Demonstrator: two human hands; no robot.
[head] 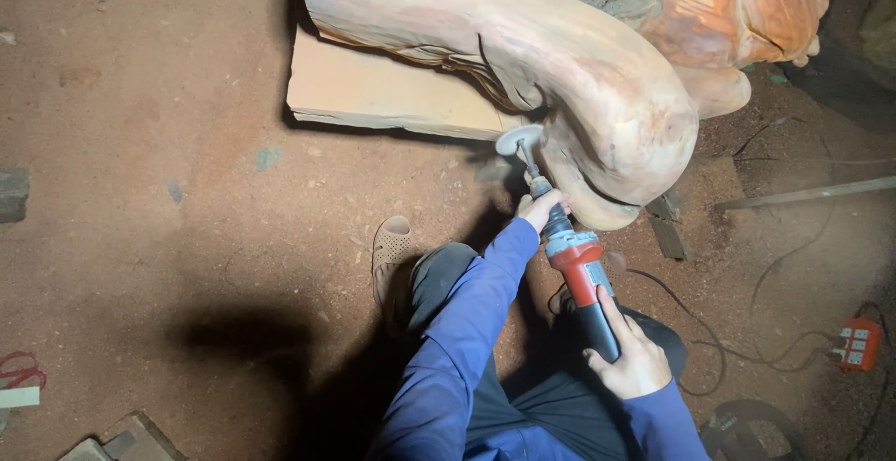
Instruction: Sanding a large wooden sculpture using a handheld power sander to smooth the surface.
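Note:
A large pale wooden carving (579, 60) with smooth rounded forms lies across a flat wooden slab (373, 88). I hold a red and black power grinder (583, 274) with a long neck and a small round disc (519, 140) at its tip, close against the underside of the carving. My left hand (541, 207) grips the grinder's neck near the front. My right hand (630, 354) is wrapped around the black rear handle. Both arms wear blue sleeves.
Reddish sawdust covers the floor. My shoe (392, 246) and dark trousers are below the slab. An orange power strip (859, 344) with cables lies at the right, a thin wooden strip (812, 192) above it. Scrap blocks (121, 442) sit bottom left.

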